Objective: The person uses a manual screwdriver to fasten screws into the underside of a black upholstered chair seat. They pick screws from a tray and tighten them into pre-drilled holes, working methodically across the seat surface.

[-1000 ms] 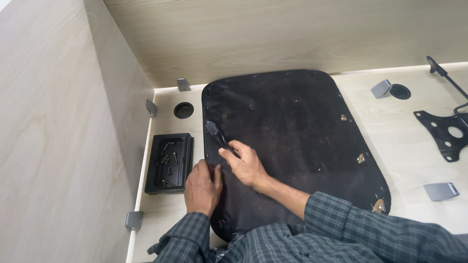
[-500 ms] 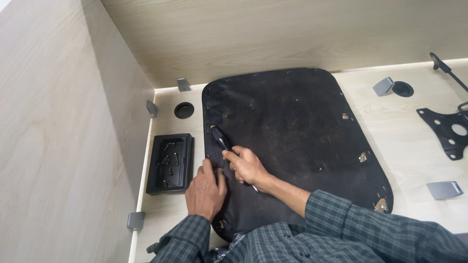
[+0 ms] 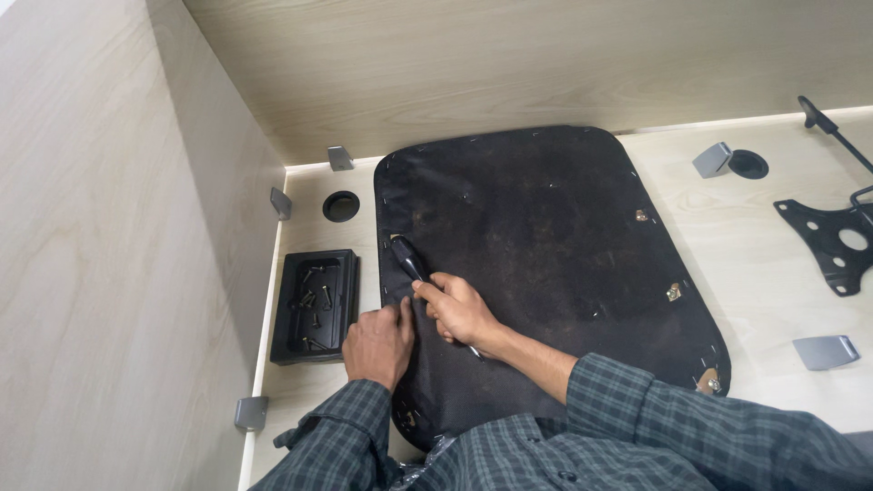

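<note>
- A person in a dark green checked shirt leans over a pale wood-grain tabletop [image 3: 773, 273] boxed in by pale wood panels on the left and at the back; only the arms and hands show.
- A large black fabric-covered seat panel with rounded corners [image 3: 536, 245] lies flat in the middle, underside up, with a row of small staples along its edge.
- The right hand [image 3: 459, 309] rests on the panel near its left edge; its fingers are curled shut around a black-handled screwdriver [image 3: 409, 259], whose handle points up and away from the person; the tip is hidden under the hand.
- The left hand [image 3: 377, 344] lies flat just beside it at the panel's left edge, fingers pressed together and down on the fabric, holding nothing.
- A shallow black rectangular plastic tray [image 3: 316, 306] sits just left of the panel, with several loose screws in it.
- A black metal mounting plate with holes [image 3: 832, 241] lies well apart at the right, not on the panel.
- A few brass-coloured fittings [image 3: 673, 291] show along the panel's right side.
- Judging from this, the work looks early; the plate is unattached and screws remain in the tray.
- Small grey metal brackets [image 3: 823, 350] and round cable holes dot the surface.
</note>
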